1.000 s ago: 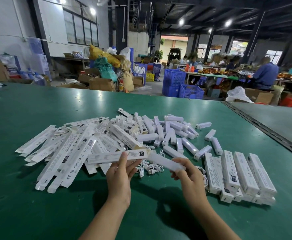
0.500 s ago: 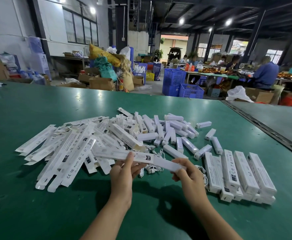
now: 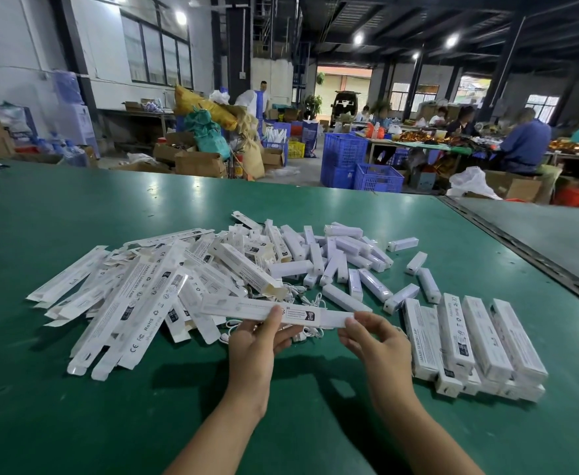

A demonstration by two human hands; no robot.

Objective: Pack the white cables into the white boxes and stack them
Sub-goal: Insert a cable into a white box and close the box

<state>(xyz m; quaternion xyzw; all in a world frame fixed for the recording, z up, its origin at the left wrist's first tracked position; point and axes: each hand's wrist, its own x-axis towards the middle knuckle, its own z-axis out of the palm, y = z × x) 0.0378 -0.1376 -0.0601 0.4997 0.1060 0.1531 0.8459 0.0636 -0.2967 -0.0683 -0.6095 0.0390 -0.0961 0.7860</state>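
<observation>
1. Counter (image 3: 75,423): a green surface that fills the lower two thirds of the frame.
2. White box (image 3: 243,308): a long printed carton held just above the counter at lower centre. It runs left to right, with its right end a little lower in the frame.
3. Left hand (image 3: 257,344): pinches the white box near its middle. The thumb lies on the upper face and the other fingers (image 3: 282,332) are curled beneath.
4. Right hand (image 3: 377,341): its fingers (image 3: 353,325) are pressed together in a pinch on the white insert (image 3: 336,318). This plain piece projects from the box's right opening (how far it reaches inside cannot be told).
5. White cables (image 3: 303,291): loose coils on the counter just behind the held box, with more showing under the hands.
6. Flat boxes (image 3: 127,296): an overlapping heap of unfilled sleeves at left of centre, fanned towards the lower left.
7. Short white units (image 3: 332,255): scattered at upper centre of the counter, touching the heap of flat boxes.
8. Packed boxes (image 3: 480,341): laid side by side at lower right in at least two layers, just beside the right hand.
9. Background: blue crates (image 3: 360,162) at upper centre, and seated people (image 3: 524,138) at a far bench in the upper right.
</observation>
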